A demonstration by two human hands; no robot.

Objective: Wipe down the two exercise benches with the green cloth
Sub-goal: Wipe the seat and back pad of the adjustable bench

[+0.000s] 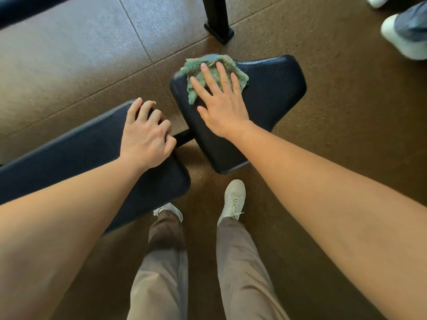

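Note:
A crumpled green cloth (217, 72) lies on the far left corner of a black padded seat pad (272, 93). My right hand (219, 102) presses flat on the cloth with straight, spread fingers. A long black bench pad (76, 155) runs off to the left, joined to the seat pad by a dark bar (182, 137). My left hand (145, 135) rests on the near end of that long pad, its fingers curled over the pad's edge.
Brown speckled rubber floor tiles lie all around. A black metal post with a foot (218, 21) stands just beyond the seat pad. Another person's white shoes and jeans (406, 31) are at the top right. My own feet in white shoes (233, 199) stand below the pads.

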